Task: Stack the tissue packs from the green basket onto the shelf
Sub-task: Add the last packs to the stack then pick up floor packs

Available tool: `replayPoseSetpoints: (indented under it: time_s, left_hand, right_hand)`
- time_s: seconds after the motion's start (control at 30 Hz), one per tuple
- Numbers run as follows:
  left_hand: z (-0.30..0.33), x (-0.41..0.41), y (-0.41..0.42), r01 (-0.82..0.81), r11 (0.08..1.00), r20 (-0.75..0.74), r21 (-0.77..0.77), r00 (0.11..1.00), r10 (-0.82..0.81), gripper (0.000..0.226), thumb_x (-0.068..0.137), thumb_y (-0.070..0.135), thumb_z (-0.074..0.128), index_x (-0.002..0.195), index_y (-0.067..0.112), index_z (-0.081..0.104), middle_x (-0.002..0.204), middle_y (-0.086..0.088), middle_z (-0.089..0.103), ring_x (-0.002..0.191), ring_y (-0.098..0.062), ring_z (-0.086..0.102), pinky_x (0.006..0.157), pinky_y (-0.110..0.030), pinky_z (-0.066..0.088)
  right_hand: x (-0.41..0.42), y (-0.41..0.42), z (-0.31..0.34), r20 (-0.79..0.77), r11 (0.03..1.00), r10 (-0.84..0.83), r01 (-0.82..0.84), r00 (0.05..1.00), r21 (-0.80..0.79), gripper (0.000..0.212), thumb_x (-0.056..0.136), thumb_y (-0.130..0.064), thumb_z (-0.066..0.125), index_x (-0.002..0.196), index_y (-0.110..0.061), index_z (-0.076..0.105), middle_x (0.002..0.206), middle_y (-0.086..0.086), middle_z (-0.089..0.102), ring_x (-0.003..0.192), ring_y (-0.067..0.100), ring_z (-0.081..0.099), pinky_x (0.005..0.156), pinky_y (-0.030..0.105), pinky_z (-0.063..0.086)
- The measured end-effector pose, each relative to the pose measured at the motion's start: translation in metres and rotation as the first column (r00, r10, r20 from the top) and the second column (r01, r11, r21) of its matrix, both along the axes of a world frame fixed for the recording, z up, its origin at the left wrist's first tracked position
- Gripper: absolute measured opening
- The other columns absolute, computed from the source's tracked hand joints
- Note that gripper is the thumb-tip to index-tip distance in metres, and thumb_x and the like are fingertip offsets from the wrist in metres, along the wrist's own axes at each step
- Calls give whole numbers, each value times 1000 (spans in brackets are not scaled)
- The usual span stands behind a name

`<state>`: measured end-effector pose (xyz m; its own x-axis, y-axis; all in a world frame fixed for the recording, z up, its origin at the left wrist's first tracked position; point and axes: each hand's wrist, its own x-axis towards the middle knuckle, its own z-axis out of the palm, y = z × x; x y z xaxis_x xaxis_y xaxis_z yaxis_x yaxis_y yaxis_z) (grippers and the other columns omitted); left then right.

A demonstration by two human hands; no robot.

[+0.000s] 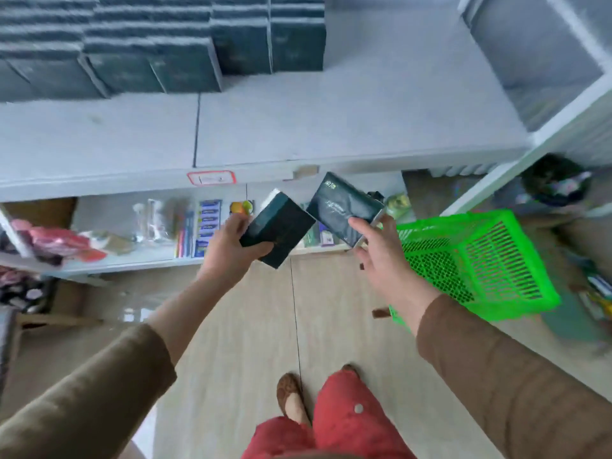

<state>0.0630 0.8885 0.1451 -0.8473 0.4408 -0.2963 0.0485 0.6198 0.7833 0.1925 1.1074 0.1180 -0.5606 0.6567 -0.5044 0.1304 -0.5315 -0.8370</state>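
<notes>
Dark green, glossy plastic-wrapped tissue packs dominated the centre of the frame, one in each hand. The left hand (231,246) gripped a dark rectangular tissue pack (278,228), thumb on its upper face and fingers curled underneath, the pack tilted up toward the right. The right hand (381,250) held a second dark green tissue pack (344,208) by its lower end, fingers partly spread along the near edge; the grasp looked light and blur hid how firmly the fingers closed. The two packs sat just beside each other, below the front lip of the pale grey shelf board (298,127).

In the upper left of the frame, rows of stacked dark green tissue packs (149,44) already lay on that board. The bright green plastic lattice basket (480,260) stood on the beige tiled floor (248,326) at right centre, behind the right wrist. Brown sleeves (513,376) covered both forearms. A lower shelf (132,256) at left centre held blurred small goods.
</notes>
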Motion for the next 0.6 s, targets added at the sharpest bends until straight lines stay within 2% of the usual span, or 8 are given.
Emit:
replayPoseSetpoints:
  time_s: [0.07, 0.13, 0.2, 0.3, 0.37, 0.43, 0.5, 0.6]
  left_hand:
    - [35, -16, 2, 57, 998, -139, -34, 988, -62, 41, 74, 27, 80, 109, 23, 58, 108, 5, 55, 96, -16, 55, 75, -30, 41]
    - [61, -36, 7, 92, 993, -258, -79, 960, -110, 49, 76, 29, 80, 118, 24, 57, 114, 5, 45, 105, -14, 48, 86, -29, 40]
    - [82, -64, 18, 129, 984, -351, -122, 922, -164, 49, 77, 28, 78, 121, 23, 56, 113, 5, 44, 106, -14, 44, 88, -30, 39]
    - [104, -115, 43, 174, 961, -479, -214, 839, -258, 50, 78, 27, 78, 123, 20, 56, 114, 1, 49, 107, -20, 45, 90, -33, 40]
    - [110, -153, 64, 188, 943, -539, -275, 782, -313, 54, 76, 26, 80, 124, 17, 58, 115, -4, 51, 109, -26, 46, 91, -36, 41]
    - [110, -187, 86, 204, 922, -567, -329, 738, -366, 56, 75, 25, 82, 125, 16, 57, 117, -6, 51, 111, -29, 45, 93, -42, 44]
    - [110, -217, 108, 202, 904, -595, -376, 695, -403, 55, 77, 25, 81, 126, 19, 56, 117, -3, 50, 112, -26, 43, 89, -47, 47]
    - [109, -255, 135, 180, 861, -635, -476, 607, -478, 54, 79, 27, 79, 127, 23, 55, 116, 0, 52, 112, -25, 44, 87, -43, 48]
  right_hand:
    - [-11, 9, 33, -56, 998, 30, -27, 998, 63, 46, 66, -20, 83, 98, -28, 50, 100, 2, 59, 90, 18, 57, 72, 33, 39]
    - [-26, 21, 57, -94, 993, 49, -39, 994, 107, 42, 70, -17, 83, 92, -29, 49, 100, 2, 62, 89, 19, 61, 72, 31, 44]
    - [-44, 34, 75, -118, 989, 57, -40, 991, 140, 40, 72, -15, 82, 90, -29, 48, 97, 2, 62, 82, 18, 61, 69, 30, 44]
    - [-80, 58, 89, -138, 985, 43, -19, 990, 169, 40, 71, -13, 81, 98, -26, 54, 103, 2, 66, 95, 20, 61, 83, 36, 43]
    - [-106, 76, 91, -118, 976, 72, -46, 990, 211, 46, 70, -17, 82, 108, -16, 57, 110, 10, 69, 100, 21, 63, 88, 36, 44]
    - [-131, 95, 89, -95, 961, 105, -76, 990, 267, 61, 65, -26, 84, 115, -6, 55, 119, 19, 66, 100, 23, 64, 88, 38, 46]
    - [-153, 113, 85, -87, 949, 122, -90, 989, 302, 57, 67, -24, 83, 114, -11, 54, 119, 16, 66, 104, 24, 65, 89, 39, 49]
    - [-181, 138, 81, -63, 932, 138, -108, 988, 346, 42, 72, -16, 81, 104, -23, 55, 109, 5, 67, 102, 21, 65, 91, 38, 50]
